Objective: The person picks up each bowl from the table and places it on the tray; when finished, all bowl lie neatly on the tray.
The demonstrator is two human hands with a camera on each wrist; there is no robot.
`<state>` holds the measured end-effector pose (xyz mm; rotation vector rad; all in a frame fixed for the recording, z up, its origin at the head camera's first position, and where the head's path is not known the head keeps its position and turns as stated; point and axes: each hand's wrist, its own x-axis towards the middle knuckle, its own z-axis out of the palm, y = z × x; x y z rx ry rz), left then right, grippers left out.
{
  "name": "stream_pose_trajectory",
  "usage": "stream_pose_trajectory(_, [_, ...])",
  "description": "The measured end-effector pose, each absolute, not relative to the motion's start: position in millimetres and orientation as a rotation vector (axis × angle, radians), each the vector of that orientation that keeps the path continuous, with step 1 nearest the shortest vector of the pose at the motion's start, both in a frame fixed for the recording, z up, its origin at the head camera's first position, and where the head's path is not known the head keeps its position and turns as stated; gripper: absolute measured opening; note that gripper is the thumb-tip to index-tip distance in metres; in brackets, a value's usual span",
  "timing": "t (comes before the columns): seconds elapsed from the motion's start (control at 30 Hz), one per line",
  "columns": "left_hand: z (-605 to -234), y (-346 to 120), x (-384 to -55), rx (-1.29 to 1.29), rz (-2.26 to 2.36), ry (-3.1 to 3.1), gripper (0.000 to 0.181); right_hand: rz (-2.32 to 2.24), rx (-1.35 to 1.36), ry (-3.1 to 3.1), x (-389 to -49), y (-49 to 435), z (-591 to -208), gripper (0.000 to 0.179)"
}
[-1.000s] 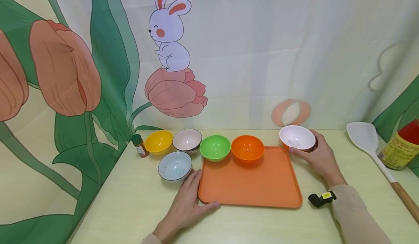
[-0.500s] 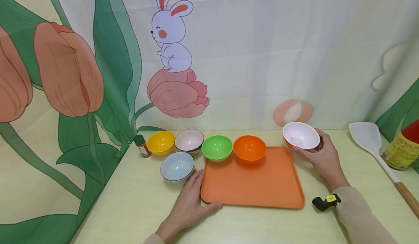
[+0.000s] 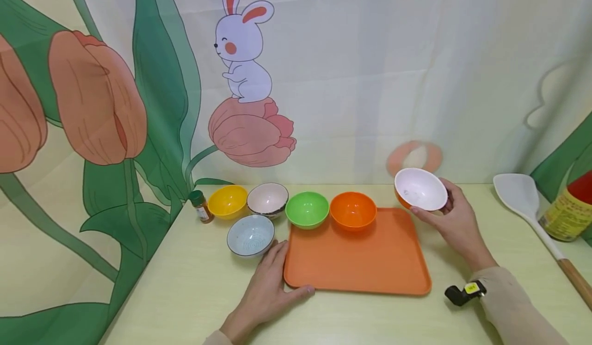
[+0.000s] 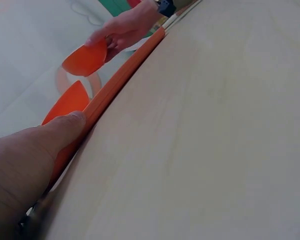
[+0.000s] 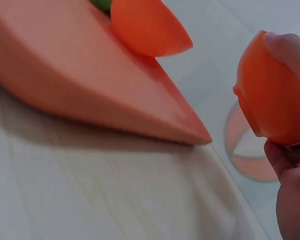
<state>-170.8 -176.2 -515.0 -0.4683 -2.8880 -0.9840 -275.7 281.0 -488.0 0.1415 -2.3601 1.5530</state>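
While the right hand [image 3: 459, 225] has thumb and fingers clamped on a round plastic-looking bowl, orange outside and white inside [image 3: 421, 189], that bowl is held tilted in the air near the far right corner of a rectangular orange tray [image 3: 361, 268]. Left hand [image 3: 268, 286]: thumb and fingers apart, touching the tray's near left corner. Farther out, a glossy round green bowl [image 3: 307, 211] and a glossy all-orange bowl [image 3: 353, 212] sit along the far edge. Step, as judged: handling the lifted bowl. Next move calls for firm grip, levelling, clearance from its neighbour.
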Motion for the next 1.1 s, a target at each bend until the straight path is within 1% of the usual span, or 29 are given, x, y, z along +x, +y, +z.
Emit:
stream_pose_trajectory(0.27, [-517,-174,-172,-0.476,-0.984,-2.893,0.123,1.537,0.188,-2.393,-268,272,-475,0.106])
stream_pose_trajectory(0.63, [-517,-176,-170,-0.464,-0.98,-2.895,0.122,1.508,0.297,-2.48,-250,262,-487,0.106])
stream_pose_trajectory(0.87, [-519,-176,-169,-0.461,-0.972,-2.896,0.123,1.484,0.275,-2.59,-248,260,-494,0.112])
stream_pose_trajectory(1.1, [-516,-176,-170,-0.464,-0.966,-2.898,0.122,1.493,0.281,-2.616,-250,260,-494,0.114])
